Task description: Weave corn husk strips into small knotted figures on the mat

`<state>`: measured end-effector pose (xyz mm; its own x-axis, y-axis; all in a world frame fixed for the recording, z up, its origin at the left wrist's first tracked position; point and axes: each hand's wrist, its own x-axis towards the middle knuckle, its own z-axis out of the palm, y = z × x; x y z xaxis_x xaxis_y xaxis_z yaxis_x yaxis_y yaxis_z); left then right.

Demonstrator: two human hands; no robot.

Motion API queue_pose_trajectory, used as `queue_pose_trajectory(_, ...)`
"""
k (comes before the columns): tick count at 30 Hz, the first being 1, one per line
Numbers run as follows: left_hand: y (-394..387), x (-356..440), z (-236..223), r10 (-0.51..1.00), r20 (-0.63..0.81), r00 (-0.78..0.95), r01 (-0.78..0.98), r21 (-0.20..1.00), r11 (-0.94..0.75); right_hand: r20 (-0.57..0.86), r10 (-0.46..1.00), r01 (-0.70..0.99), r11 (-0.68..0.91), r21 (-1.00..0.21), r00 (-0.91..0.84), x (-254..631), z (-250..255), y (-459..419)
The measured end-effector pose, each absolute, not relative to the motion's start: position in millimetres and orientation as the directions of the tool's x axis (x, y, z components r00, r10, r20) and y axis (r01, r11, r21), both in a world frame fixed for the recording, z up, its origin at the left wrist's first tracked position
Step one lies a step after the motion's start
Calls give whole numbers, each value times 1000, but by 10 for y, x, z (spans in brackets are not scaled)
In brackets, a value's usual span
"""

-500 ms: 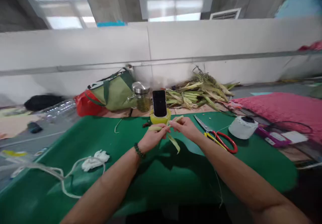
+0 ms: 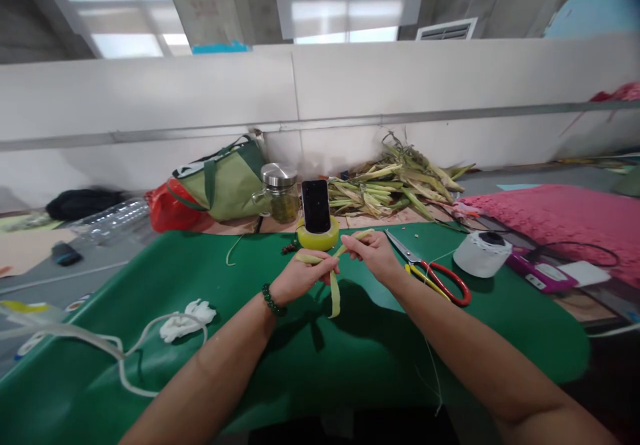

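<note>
Pale green strips of corn husk (image 2: pixel 335 296) meet between my hands above the green mat (image 2: pixel 235 338). My left hand (image 2: pixel 303 275), with a dark green bead bracelet (image 2: pixel 271 300) at its wrist, pinches the husk where the pieces cross. One strip hangs down from there, and another end pokes out to the left. My right hand (image 2: pixel 373 253) is closed on a husk strip stretched between the two hands, its free end sticking out above the fingers. Just beyond the hands, a phone (image 2: pixel 316 206) stands in a yellow round holder (image 2: pixel 319 237).
Scissors (image 2: pixel 440 282) and a white thread spool (image 2: pixel 483 255) lie to the right. A husk pile (image 2: pixel 395 182), a lidded glass jar (image 2: pixel 283 195) and a green bag (image 2: pixel 230 182) line the back. Crumpled tissue (image 2: pixel 187 320) and a white cord (image 2: pixel 123 358) lie left.
My hands have moved slightly apart, the right one to the right and the left one a little to the left. The dangling husk strip now hangs straighter down.
</note>
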<state>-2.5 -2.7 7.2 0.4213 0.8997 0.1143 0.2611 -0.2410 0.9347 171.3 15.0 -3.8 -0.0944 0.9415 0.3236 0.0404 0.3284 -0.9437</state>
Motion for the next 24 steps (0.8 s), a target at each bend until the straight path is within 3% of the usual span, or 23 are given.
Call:
queue_pose_trajectory(4, -16, 6, 41, 921, 57, 385, 220, 964, -152, 301, 951, 56, 305, -951, -72, 1693, -99, 201)
queue_pose_trajectory(9, -10, 53, -15, 944, -38, 329, 172, 985, -20, 275, 917, 103, 315, -943, -290, 1625, -149, 202)
queue_pose_trajectory(14, -20, 45, 13, 931, -34, 364, 223, 973, -52, 274, 938, 175, 312, -934, -213, 1664, -146, 225)
queue_pose_trajectory(18, -2, 66, -7, 932, 11, 362, 229, 968, -101, 166, 928, 263, 261, -929, -335, 1665, -219, 271)
queue_pose_trajectory(24, -12, 82, -13, 924, 21, 382, 294, 945, -143, 290, 926, 286, 354, -890, -242, 1598, -289, 236)
